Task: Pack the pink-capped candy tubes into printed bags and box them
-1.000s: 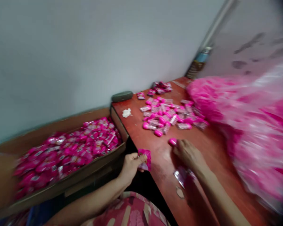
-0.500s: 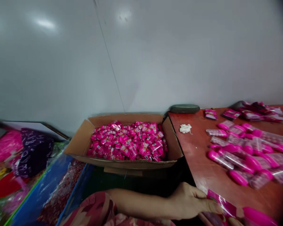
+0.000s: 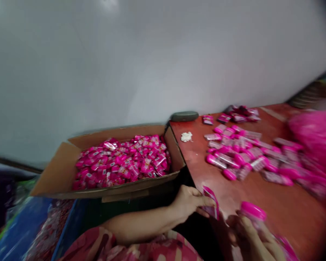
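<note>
My left hand (image 3: 188,203) pinches a pink printed plastic wrapper (image 3: 213,203) at the near left edge of the red-brown table (image 3: 203,175). Close by on the right, my right hand (image 3: 256,241) is closed around a clear container with a bright pink cap (image 3: 253,210), cap upward and tilted. Its lower part is hidden by my fingers. Many similar pink-capped clear containers (image 3: 241,156) lie loose in a heap on the table beyond both hands.
Left of the table, an open cardboard box (image 3: 57,166) holds many small pink wrapped packs (image 3: 119,163). Pink packets (image 3: 243,114), a dark oblong case (image 3: 184,116) and a white crumpled scrap (image 3: 186,136) lie along the back. A pink bag (image 3: 316,141) sits at right.
The view has swung right, bringing the pink bag into sight. My right hand has come further into view with the capped container, and my hands now show apart, the wrapper in my left.
</note>
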`<state>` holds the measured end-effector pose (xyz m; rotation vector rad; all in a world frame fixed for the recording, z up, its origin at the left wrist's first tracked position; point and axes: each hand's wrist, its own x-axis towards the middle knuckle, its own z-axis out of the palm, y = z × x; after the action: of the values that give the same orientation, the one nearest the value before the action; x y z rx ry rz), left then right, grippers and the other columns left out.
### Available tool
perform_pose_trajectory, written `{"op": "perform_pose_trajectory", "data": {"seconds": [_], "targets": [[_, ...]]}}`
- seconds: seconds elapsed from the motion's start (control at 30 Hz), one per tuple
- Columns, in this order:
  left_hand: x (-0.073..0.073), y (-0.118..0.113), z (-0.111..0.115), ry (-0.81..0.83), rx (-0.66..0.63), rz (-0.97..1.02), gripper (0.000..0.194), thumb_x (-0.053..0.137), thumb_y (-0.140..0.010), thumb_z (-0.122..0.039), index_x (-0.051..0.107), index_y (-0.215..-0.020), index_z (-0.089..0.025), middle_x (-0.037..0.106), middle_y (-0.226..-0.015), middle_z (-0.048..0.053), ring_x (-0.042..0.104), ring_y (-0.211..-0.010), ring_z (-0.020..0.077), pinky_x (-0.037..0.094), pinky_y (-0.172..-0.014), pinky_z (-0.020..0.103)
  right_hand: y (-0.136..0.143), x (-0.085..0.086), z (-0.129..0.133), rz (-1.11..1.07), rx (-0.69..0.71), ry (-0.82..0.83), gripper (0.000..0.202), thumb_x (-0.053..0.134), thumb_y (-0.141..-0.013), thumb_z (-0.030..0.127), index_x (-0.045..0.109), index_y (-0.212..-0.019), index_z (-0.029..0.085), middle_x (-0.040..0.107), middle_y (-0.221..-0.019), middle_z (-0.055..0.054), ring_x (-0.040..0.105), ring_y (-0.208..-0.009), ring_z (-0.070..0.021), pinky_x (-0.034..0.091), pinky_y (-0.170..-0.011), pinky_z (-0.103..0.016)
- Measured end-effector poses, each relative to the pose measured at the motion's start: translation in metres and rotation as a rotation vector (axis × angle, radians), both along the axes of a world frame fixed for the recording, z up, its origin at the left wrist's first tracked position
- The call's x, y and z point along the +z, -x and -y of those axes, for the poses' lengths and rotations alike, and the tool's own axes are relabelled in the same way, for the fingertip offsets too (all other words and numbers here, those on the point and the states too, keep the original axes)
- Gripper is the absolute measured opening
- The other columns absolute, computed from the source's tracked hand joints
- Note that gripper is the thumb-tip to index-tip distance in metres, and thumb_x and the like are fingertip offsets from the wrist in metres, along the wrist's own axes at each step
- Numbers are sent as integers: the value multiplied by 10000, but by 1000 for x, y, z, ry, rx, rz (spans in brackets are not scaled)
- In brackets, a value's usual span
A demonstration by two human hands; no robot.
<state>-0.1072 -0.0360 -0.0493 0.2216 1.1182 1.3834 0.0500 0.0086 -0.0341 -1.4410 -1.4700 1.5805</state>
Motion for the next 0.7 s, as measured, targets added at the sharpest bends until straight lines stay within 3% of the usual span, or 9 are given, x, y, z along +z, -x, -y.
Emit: {"op": "perform_pose_trajectory", "data": {"seconds": [0.1,0.17,0.3,0.47,0.7], "targets": [[5,-1,-7,-4,29,72,336,759,-522,-348,637,-646,-60,613,-580,47,562,-478,108,472,-463,220,8,22,19,-104,-42,-23,361,514,-741,532,562,-644,188,528,-456,-1,462,-418,-124,380,-419,-236],[5,-4,-14,14,58,162,313,749,-560,-330,621,-690,-76,617,-597,41,581,-500,117,480,-456,212,7,24,29,-119,-37,-18,353,481,-773,521,544,-684,185,531,-470,6,459,-410,-116,364,-409,-223],[7,-16,-24,49,69,296,255,732,-612,-278,594,-725,-95,633,-625,45,609,-531,130,510,-502,225,-2,11,44,-25,7,-40,301,450,-809,492,487,-769,196,550,-524,25,449,-360,-97,333,-359,-202],[12,-32,-28,33,49,304,242,726,-625,-270,586,-712,-93,635,-643,50,615,-549,138,511,-514,232,-6,-1,49,134,-1,-176,262,437,-827,462,451,-787,203,533,-520,40,450,-358,-91,340,-354,-190],[15,-50,-26,-14,-1,250,281,748,-586,-299,590,-689,-91,630,-626,39,590,-529,116,487,-545,236,-9,-7,41,100,-49,-172,257,437,-832,453,454,-809,198,511,-514,50,451,-360,-86,344,-350,-184]]}}
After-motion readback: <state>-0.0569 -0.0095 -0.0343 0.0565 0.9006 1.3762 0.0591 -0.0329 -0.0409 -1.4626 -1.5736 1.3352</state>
